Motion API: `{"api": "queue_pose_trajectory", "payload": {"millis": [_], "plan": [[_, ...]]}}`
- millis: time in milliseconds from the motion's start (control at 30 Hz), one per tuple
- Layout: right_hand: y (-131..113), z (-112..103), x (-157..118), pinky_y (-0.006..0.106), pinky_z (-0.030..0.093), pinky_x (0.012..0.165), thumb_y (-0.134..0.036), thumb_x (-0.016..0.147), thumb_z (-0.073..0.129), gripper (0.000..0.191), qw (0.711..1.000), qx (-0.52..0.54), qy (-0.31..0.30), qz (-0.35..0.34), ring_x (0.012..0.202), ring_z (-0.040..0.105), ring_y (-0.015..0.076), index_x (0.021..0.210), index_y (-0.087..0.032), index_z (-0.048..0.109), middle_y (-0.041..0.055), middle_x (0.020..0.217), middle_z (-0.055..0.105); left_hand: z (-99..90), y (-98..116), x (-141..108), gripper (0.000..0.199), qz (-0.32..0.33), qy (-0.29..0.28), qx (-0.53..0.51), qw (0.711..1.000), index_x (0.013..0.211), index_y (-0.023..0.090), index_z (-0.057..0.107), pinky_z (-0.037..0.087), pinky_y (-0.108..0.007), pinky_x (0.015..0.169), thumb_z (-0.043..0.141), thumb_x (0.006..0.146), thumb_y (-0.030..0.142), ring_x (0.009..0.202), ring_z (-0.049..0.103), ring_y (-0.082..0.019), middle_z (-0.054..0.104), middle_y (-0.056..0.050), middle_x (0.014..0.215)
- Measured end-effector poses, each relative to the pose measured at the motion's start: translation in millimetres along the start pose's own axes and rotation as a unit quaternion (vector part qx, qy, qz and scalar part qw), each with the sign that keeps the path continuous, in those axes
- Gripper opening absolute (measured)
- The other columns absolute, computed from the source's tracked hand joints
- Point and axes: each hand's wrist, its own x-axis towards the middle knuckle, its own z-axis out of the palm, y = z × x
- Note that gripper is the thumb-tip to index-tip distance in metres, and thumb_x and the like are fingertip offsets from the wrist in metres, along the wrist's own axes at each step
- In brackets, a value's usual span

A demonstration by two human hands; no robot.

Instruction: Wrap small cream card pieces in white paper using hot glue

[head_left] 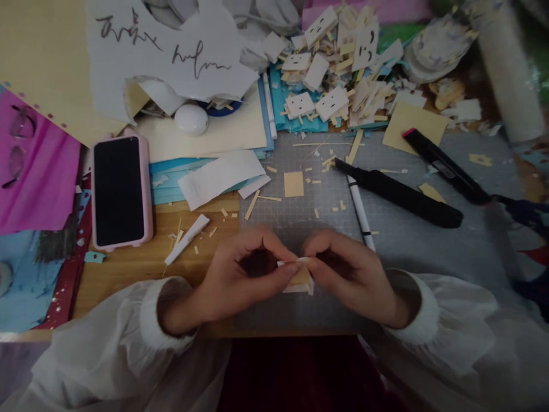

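Observation:
My left hand (251,272) and my right hand (349,272) meet at the front of the grey cutting mat (266,312). Between their fingertips they pinch a small folded paper piece (299,280), white at its edges and yellowish inside. Thumb and forefinger of each hand are closed on its upper edge, and the fingertips hide part of it. Ahead of my hands a yellow paper square (294,184) lies flat among small scraps. A black utility knife (401,194) and a thin white pen (360,212) lie beyond my right hand.
A pink-cased phone (120,191) lies left, near a white egg-shaped object (191,119). White paper strips (223,177) rest on blue sheets. Several small paper figures with drawn faces (332,102) are heaped at the back. A black marker (446,166) lies right.

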Motion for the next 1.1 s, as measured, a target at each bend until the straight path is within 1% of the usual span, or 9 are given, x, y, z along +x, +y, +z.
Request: {"api": "queue_pose_trajectory", "payload": {"millis": [67, 167, 233, 367, 533, 633, 833, 933, 1100], "plan": [[-0.3, -0.7, -0.7, 0.021, 0.040, 0.053, -0.023, 0.093, 0.055, 0.011, 1.000, 0.011, -0.004, 0.005, 0.060, 0.050, 0.0085, 0.082, -0.020, 0.056, -0.0024, 0.068, 0.054, 0.2, 0.7, 0.8, 0.011, -0.015, 0.003, -0.018, 1.000, 0.073, 0.017, 0.064, 0.046, -0.020, 0.049, 0.074, 0.077, 0.019, 0.055, 0.056, -0.009, 0.063, 0.000, 0.066], [-1.7, -2.6, 0.1, 0.021, 0.042, 0.055, -0.029, 0.097, 0.047, 0.020, 0.996, 0.079, -0.034, 0.026, 0.062, 0.050, 0.0093, 0.081, -0.020, 0.054, -0.0017, 0.068, 0.052, -0.4, 1.5, 2.2, 0.012, -0.034, 0.009, -0.053, 0.998, 0.073, 0.016, 0.064, 0.049, -0.018, 0.052, 0.075, 0.075, 0.016, 0.058, 0.059, -0.009, 0.067, -0.001, 0.071], [-2.5, -3.5, 1.1, 0.022, 0.043, 0.057, -0.031, 0.099, 0.042, 0.025, 0.991, 0.117, -0.051, 0.041, 0.063, 0.049, 0.0094, 0.079, -0.020, 0.052, -0.0015, 0.068, 0.051, -0.6, 2.1, 3.1, 0.012, -0.048, 0.014, -0.077, 0.996, 0.073, 0.016, 0.063, 0.049, -0.016, 0.050, 0.076, 0.074, 0.014, 0.056, 0.059, -0.007, 0.067, 0.000, 0.069], [-2.5, -3.8, 1.4, 0.021, 0.040, 0.055, -0.030, 0.099, 0.043, 0.026, 0.985, 0.145, -0.071, 0.057, 0.062, 0.047, 0.0087, 0.075, -0.020, 0.048, -0.0026, 0.068, 0.049, 0.7, 3.2, 4.1, 0.014, -0.065, 0.021, -0.104, 0.992, 0.072, 0.015, 0.063, 0.049, -0.015, 0.047, 0.076, 0.074, 0.014, 0.051, 0.057, -0.006, 0.066, 0.002, 0.066], [-1.6, -4.1, -0.6, 0.020, 0.036, 0.052, -0.028, 0.098, 0.044, 0.024, 0.989, 0.110, -0.092, 0.044, 0.058, 0.041, 0.0079, 0.075, -0.020, 0.047, -0.0038, 0.066, 0.046, 2.7, 2.6, 3.6, 0.013, -0.040, 0.023, -0.092, 0.995, 0.072, 0.015, 0.063, 0.050, -0.015, 0.048, 0.076, 0.073, 0.013, 0.053, 0.058, -0.006, 0.065, 0.002, 0.066], [-1.5, -4.1, -0.9, 0.021, 0.035, 0.051, -0.028, 0.098, 0.044, 0.025, 0.991, 0.082, -0.097, 0.034, 0.057, 0.040, 0.0082, 0.075, -0.020, 0.046, -0.0039, 0.065, 0.045, 2.9, 1.9, 2.5, 0.013, -0.038, 0.021, -0.076, 0.996, 0.073, 0.015, 0.065, 0.050, -0.015, 0.049, 0.077, 0.073, 0.015, 0.054, 0.059, -0.007, 0.066, 0.001, 0.067], [-0.1, -4.1, 0.1, 0.020, 0.035, 0.051, -0.026, 0.097, 0.045, 0.024, 0.996, 0.041, -0.085, -0.011, 0.056, 0.040, 0.0077, 0.074, -0.020, 0.045, -0.0041, 0.065, 0.044, 0.7, 2.9, 0.4, 0.009, -0.036, 0.005, -0.075, 0.997, 0.076, 0.015, 0.067, 0.053, -0.016, 0.049, 0.076, 0.076, 0.014, 0.053, 0.063, -0.008, 0.067, 0.000, 0.069], [2.4, -4.5, -0.3, 0.021, 0.034, 0.051, -0.025, 0.095, 0.047, 0.021, 0.996, 0.025, -0.077, -0.022, 0.056, 0.041, 0.0080, 0.074, -0.020, 0.045, -0.0040, 0.065, 0.045, -0.3, 3.5, 0.9, 0.008, -0.038, -0.001, -0.073, 0.997, 0.077, 0.015, 0.067, 0.053, -0.016, 0.048, 0.075, 0.077, 0.016, 0.052, 0.063, -0.008, 0.066, 0.000, 0.067], [5.5, -6.6, 0.8, 0.020, 0.033, 0.049, -0.023, 0.093, 0.051, 0.018, 0.996, 0.002, -0.083, -0.035, 0.055, 0.041, 0.0077, 0.076, -0.020, 0.045, -0.0047, 0.063, 0.044, -1.9, 5.1, 3.9, 0.008, -0.039, -0.015, -0.060, 0.997, 0.076, 0.014, 0.066, 0.051, -0.015, 0.048, 0.073, 0.078, 0.016, 0.052, 0.061, -0.007, 0.064, 0.001, 0.066]]}}
